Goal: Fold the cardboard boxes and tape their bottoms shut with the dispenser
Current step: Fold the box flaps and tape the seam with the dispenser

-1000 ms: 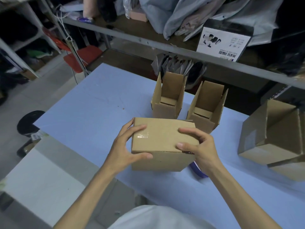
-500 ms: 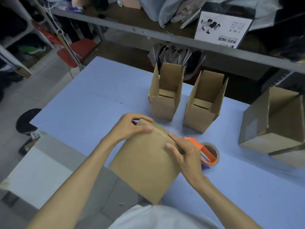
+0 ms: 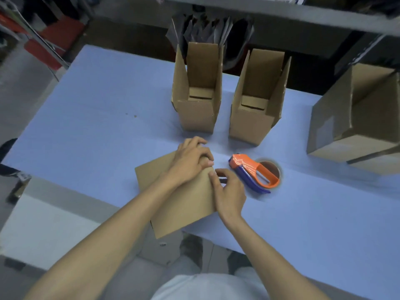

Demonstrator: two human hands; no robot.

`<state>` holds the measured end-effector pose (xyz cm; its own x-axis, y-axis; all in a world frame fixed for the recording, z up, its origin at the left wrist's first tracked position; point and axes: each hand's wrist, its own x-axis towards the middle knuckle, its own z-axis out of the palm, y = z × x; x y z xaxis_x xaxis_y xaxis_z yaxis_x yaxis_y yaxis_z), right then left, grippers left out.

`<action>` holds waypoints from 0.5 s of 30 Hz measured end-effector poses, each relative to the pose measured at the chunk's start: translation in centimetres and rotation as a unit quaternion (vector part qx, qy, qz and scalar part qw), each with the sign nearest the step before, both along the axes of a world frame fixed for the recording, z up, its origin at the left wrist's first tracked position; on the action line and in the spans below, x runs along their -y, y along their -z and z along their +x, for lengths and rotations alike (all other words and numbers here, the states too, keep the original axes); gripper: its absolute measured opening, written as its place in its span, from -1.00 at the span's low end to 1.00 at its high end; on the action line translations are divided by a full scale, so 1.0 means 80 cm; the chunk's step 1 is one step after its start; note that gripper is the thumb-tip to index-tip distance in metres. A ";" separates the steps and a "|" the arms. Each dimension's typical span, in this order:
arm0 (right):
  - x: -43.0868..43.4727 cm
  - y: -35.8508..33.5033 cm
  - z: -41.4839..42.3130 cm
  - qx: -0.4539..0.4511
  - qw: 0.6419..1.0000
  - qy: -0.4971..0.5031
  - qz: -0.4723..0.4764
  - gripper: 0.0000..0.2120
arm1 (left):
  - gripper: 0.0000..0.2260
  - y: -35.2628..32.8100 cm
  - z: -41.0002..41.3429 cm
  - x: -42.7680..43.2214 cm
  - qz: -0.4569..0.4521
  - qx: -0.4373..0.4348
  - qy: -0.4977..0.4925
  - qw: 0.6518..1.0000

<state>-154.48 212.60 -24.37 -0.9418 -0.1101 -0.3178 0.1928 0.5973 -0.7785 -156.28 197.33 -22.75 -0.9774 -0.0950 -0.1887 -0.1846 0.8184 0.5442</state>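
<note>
Okay, box in work: plain brown cardboard box (image 3: 186, 204), one broad face up, lying askew at the near edge of the light blue counter (image 3: 97, 105), its near corner hanging past the counter edge.
Left hand: left hand (image 3: 190, 161) on the box's far corner, fingers curled over that far edge and gripping it; forearm lies across the box face.
Right hand: right hand (image 3: 230, 191) at the box's right edge, thumb on the top face, other fingers curled down beside the edge, pinching it; what the fingertips touch underneath is hidden.
Hands relation: close together at the far right corner; can't tell if they touch.
Dispenser: orange and blue tape dispenser (image 3: 253, 174) lying on the counter just right of the right hand, apart from it, held by neither hand; brown tape roll sits in its far end.
Upright boxes: left upright brown cardboard box (image 3: 197, 109) and right upright brown cardboard box (image 3: 253, 118) stand side by side beyond the hands, a small gap between them, top flaps up and open, folded bottom flaps visible inside.
Carton: larger brown cardboard carton (image 3: 355, 118) at the counter's right side, well apart from the dispenser, partly cut off by the frame edge.
Behind: dark plastic bags (image 3: 207, 33) behind the left upright box, below a grey metal shelf rail (image 3: 281, 16).
Sharpness: slight motion blur, fine detail soft.
</note>
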 end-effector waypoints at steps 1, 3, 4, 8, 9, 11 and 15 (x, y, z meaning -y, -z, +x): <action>0.003 -0.001 -0.004 0.001 1.000 0.007 -0.005 -0.81 | -0.90 0.001 0.003 -0.001 0.008 -0.008 -0.014 1.000; 0.008 0.000 -0.010 -0.007 1.000 0.014 -0.009 -0.83 | -0.94 0.003 0.002 -0.005 0.034 -0.017 -0.026 0.999; 0.008 0.001 -0.011 -0.012 1.000 0.014 -0.012 -0.84 | -0.95 0.003 0.001 -0.006 0.047 -0.022 -0.024 0.998; -0.001 0.006 0.003 -0.021 1.000 0.019 -0.011 -0.83 | -0.99 0.006 -0.013 -0.007 0.085 -0.024 0.036 0.995; -0.005 0.007 0.008 -0.021 0.999 0.025 -0.006 -0.82 | -0.97 0.005 -0.019 -0.009 0.089 -0.016 0.060 0.994; -0.015 0.008 0.018 -0.023 0.999 0.036 0.000 -0.83 | -0.96 0.002 -0.028 -0.014 0.089 -0.006 0.093 0.992; -0.031 0.002 0.032 -0.019 1.000 0.007 -0.013 -0.84 | -0.79 -0.004 -0.019 -0.023 0.075 -0.048 0.040 0.995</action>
